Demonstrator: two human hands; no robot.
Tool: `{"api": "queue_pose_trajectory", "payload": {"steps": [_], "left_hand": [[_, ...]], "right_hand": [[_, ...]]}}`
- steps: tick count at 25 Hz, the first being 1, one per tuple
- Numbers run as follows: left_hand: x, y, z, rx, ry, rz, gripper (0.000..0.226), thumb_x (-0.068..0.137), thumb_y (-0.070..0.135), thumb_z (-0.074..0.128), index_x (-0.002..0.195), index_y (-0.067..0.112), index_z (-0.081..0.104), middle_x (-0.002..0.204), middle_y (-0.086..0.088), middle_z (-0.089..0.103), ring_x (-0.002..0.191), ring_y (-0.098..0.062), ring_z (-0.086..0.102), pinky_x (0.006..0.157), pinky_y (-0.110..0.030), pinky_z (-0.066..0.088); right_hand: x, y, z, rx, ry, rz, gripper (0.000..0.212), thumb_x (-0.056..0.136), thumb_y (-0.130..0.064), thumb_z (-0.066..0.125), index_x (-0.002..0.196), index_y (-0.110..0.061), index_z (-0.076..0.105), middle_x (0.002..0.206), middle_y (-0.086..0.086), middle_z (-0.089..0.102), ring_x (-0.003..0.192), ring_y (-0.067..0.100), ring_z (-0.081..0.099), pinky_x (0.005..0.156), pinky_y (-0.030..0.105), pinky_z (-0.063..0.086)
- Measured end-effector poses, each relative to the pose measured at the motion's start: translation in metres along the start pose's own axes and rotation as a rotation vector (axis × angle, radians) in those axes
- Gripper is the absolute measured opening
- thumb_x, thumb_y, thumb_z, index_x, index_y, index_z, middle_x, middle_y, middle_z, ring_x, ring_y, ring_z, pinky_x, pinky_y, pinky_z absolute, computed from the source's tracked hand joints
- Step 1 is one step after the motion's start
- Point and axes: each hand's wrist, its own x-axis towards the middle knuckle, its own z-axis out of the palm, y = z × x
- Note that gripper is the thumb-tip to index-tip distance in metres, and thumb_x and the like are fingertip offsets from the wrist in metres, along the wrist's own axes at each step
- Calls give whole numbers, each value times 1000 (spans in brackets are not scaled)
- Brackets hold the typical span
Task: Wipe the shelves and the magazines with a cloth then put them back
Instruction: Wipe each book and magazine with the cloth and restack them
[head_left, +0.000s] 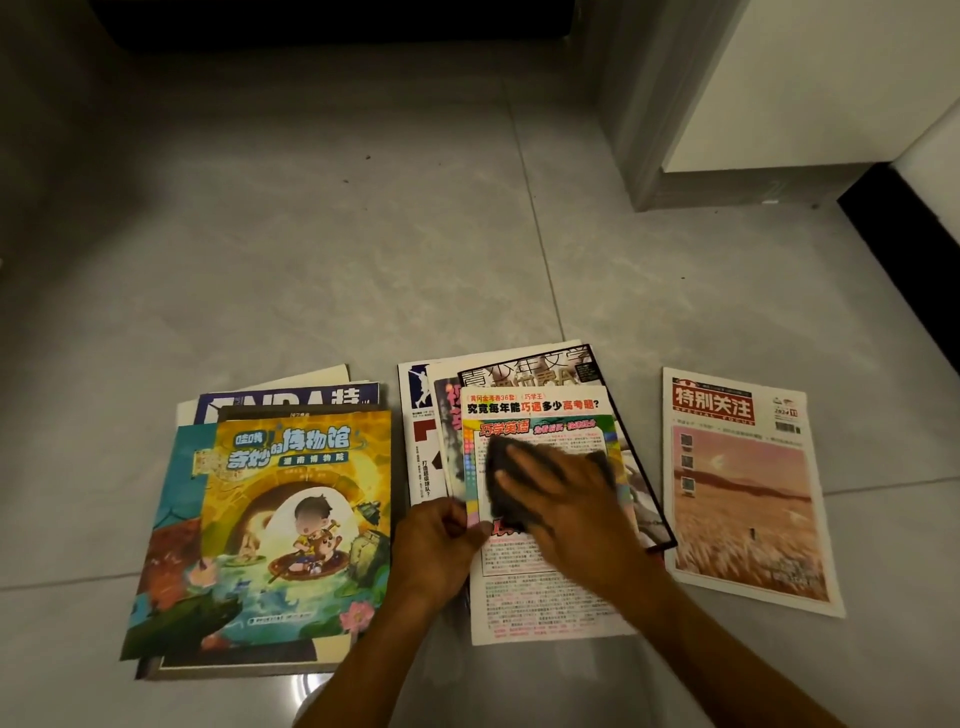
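Wiping is underway: the right hand (561, 499) presses a dark cloth (506, 480) flat-fingered on the top white text-covered magazine (545, 582) of the middle floor pile; the left hand (441, 540) pinches its edge. Next, probably set it aside.

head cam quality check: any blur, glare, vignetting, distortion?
Head view: right hand and dark cloth are motion-blurred on the middle stack's top magazine; left hand is fairly sharp. Corners darken, the top left most. Glare patch on the floor tile at the bottom edge. Wide-angle bowing shows in the tile joints and doorframe.
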Motion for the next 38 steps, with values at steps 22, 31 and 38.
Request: {"api": "queue_pose_trajectory", "payload": {"steps": [22,31,38], "left_hand": [[4,4,0,-51,-41,-70,23,81,11,74,69,12,54,98,-4,72,89,-22,69,79,-44,58],[3,2,0,-9,-33,-41,24,82,11,73,68,11,53,97,-1,71,79,-14,66,61,-24,55],[2,6,-1,-3,-36,-33,21,82,12,73,72,9,55,97,-2,71,81,-16,67,63,-25,55]], "right_hand": [[83,16,-17,323,-3,293,65,82,-6,69,141,-17,45,144,3,47,137,23,36,117,36,14],[33,60,-13,270,48,537,61,88,-22,66,143,-20,39,142,6,48,132,27,41,113,49,32],[35,29,-8,207,-70,150,71,83,-21,70,146,-26,35,149,-1,40,139,24,32,115,49,24]]}}
